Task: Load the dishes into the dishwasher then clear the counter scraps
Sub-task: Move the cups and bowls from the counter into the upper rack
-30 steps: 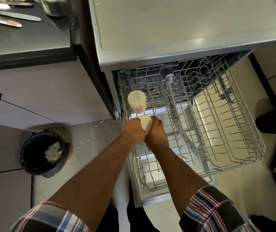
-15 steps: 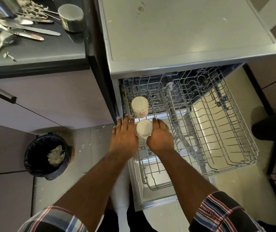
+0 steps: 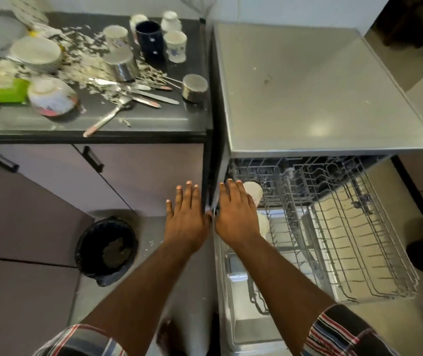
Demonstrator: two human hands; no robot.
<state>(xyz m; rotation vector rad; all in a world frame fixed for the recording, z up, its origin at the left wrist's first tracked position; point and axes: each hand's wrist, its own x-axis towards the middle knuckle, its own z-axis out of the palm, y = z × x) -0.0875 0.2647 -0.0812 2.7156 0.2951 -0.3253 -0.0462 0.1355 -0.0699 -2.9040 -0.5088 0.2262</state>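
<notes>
Both hands are hanging flat and empty, fingers straight and released: the left hand [image 3: 188,222] is hovering in front of the mauve cabinet front, and the right hand [image 3: 236,217] is lying just beside it over the near-left corner of the pulled-out grey wire dishwasher rack [image 3: 346,235]. Just past the right fingertips, an upturned white ceramic cup [image 3: 254,192] is sitting in the rack, and a second pale cup [image 3: 263,224] is peeking out from under the right palm; whether the hand is touching either one cannot be told. The rest of the rack is looking bare, so loading seems to be only at its start. Well beyond and to the left of the left fingers, the dark stone counter [image 3: 153,122] is holding the remaining dishes: a dark blue mug [image 3: 150,38], small white cups [image 3: 175,44], two steel tumblers [image 3: 121,64], a patterned white bowl [image 3: 52,96], a stack of white plates [image 3: 35,53], loose steel cutlery [image 3: 138,92] and scattered pale scraps [image 3: 82,44]. The next move likely calls for raising both hands up to the counter, gripping another cup or tumbler near its edge, and carrying it down into a free slot. Below the left wrist, a black lined waste bin [image 3: 106,249] is waiting for the scraps later.
</notes>
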